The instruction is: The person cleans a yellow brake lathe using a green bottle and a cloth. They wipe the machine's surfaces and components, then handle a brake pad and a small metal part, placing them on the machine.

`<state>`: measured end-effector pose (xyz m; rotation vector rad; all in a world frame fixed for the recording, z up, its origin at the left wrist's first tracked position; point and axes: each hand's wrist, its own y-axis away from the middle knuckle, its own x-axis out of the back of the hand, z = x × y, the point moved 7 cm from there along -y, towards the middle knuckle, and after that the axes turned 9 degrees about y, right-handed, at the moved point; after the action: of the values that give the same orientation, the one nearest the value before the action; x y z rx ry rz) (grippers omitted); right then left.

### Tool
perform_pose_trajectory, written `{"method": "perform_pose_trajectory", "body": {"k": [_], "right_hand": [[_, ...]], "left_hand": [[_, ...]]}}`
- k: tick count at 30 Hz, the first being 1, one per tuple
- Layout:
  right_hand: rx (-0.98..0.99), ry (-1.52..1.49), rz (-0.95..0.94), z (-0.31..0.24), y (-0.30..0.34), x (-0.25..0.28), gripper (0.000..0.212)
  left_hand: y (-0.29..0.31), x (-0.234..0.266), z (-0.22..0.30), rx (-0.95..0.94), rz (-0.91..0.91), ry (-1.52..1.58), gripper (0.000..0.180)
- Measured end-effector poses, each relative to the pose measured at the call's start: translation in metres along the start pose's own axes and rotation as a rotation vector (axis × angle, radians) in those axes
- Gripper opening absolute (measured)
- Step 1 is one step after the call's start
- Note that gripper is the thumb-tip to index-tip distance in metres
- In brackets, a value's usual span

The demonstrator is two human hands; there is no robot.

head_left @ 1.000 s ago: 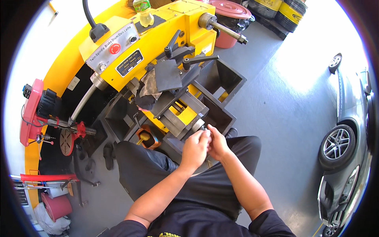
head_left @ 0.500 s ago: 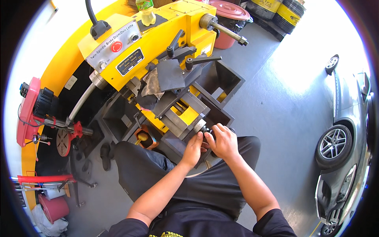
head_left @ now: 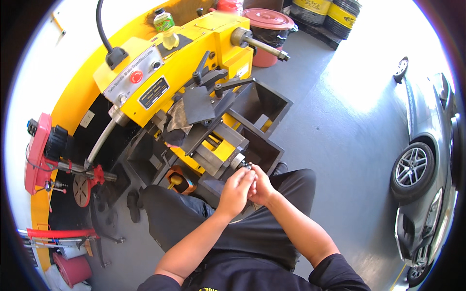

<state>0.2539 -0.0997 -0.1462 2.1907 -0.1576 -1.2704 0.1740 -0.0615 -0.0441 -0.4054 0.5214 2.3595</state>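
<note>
A yellow brake lathe stands in front of me, with its metal slide toward my lap. At the slide's near end is a round metal collar with a small black knob beyond it. My left hand and my right hand meet at this knob, fingers closed around its end. The fingers hide most of what they grip. Above the slide sit a dark flat plate, a brown rag and black clamp levers.
Dark metal bins flank the lathe's base. A red drill press stands left. A bottle rests on the lathe top. Behind are a lidded pink bin and drums. A grey car is parked right.
My hands have drawn closer together at the knob, and the right hand has turned from lying over it to curling in beside the left. The view has shifted slightly.
</note>
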Motion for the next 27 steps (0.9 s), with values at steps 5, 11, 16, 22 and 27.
{"method": "perform_pose_trajectory", "body": {"k": [5, 11, 16, 22, 27], "right_hand": [[0.429, 1.109, 0.388, -0.049, 0.018, 0.019, 0.062], [0.781, 1.747, 0.537, -0.083, 0.056, -0.053, 0.044], [0.754, 1.625, 0.443, -0.088, 0.038, -0.041, 0.041], [0.133, 0.606, 0.262, -0.033, -0.003, 0.007, 0.056], [-0.099, 0.015, -0.121, -0.014, -0.007, 0.020, 0.062]], "left_hand": [[0.014, 0.047, -0.046, 0.211, 0.242, 0.018, 0.037], [0.000, 0.047, -0.064, 0.157, 0.196, 0.072, 0.049], [-0.005, 0.038, -0.047, 0.132, 0.263, -0.081, 0.051], [-0.014, 0.023, -0.033, 0.100, 0.207, -0.003, 0.046], [-0.020, 0.003, -0.016, 0.273, 0.161, 0.052, 0.040]]}}
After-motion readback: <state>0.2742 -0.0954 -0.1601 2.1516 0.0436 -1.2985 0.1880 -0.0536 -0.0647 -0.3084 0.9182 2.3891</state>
